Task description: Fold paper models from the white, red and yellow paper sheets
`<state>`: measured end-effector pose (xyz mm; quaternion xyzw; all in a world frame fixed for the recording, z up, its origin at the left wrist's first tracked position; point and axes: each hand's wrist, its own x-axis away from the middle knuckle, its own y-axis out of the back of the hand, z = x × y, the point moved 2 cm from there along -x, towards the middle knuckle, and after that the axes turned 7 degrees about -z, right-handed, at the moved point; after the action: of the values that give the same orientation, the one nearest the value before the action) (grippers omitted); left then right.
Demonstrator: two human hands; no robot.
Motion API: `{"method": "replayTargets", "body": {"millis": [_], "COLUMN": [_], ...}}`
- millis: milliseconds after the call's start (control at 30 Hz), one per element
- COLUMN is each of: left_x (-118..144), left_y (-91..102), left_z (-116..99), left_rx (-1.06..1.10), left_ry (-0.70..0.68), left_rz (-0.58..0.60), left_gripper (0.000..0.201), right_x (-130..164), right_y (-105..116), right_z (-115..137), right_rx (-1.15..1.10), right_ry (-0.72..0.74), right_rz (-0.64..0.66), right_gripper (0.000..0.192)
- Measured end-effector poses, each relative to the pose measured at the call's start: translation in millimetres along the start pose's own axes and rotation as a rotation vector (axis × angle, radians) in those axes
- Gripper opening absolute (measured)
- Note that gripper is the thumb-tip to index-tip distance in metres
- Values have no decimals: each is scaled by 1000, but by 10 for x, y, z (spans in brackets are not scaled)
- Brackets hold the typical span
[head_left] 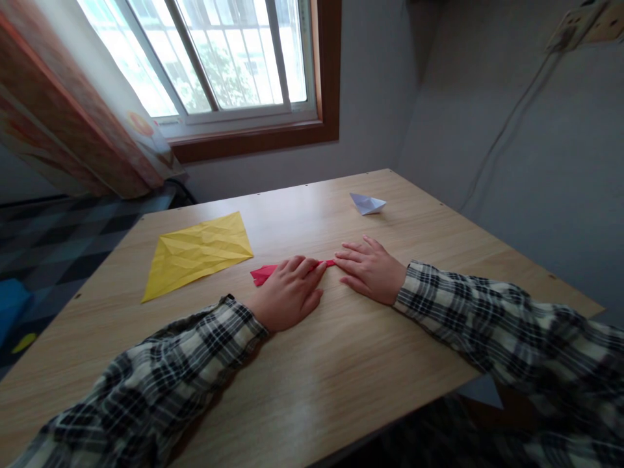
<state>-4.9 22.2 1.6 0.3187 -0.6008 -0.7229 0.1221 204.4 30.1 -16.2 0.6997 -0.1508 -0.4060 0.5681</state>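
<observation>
Red folded paper (264,273) lying flat near the middle of the wooden table (341,364), mostly hidden under two hands. Left hand (288,294) pressed palm-down on it, fingers together and flat, holding nothing. Right hand (371,270) just beside, palm-down, fingers slightly spread, fingertips touching the paper's right end. Plaid sleeves on both arms. To the left, well apart, a creased yellow paper square (197,252) lying flat. Farther back on the right, a small white folded paper boat (367,203). Beyond, a window (219,58) with a patterned curtain (73,123). No readable writing anywhere.
</observation>
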Motion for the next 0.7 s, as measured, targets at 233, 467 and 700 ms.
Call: {"method": "replayTargets", "body": {"millis": [233, 467, 700], "left_x": [26, 30, 68], "left_y": [-113, -105, -128], "left_z": [142, 122, 115], "left_rx": [90, 66, 3], "left_ry": [41, 101, 223], "left_rz": [67, 96, 88], "left_gripper": [56, 59, 66], "right_x": [-26, -37, -39], "right_y": [65, 80, 85], "right_z": [-2, 9, 23], "right_rx": [43, 57, 62], "right_ry": [-56, -40, -34], "right_rz": [15, 10, 11], "right_gripper": [41, 39, 39]}}
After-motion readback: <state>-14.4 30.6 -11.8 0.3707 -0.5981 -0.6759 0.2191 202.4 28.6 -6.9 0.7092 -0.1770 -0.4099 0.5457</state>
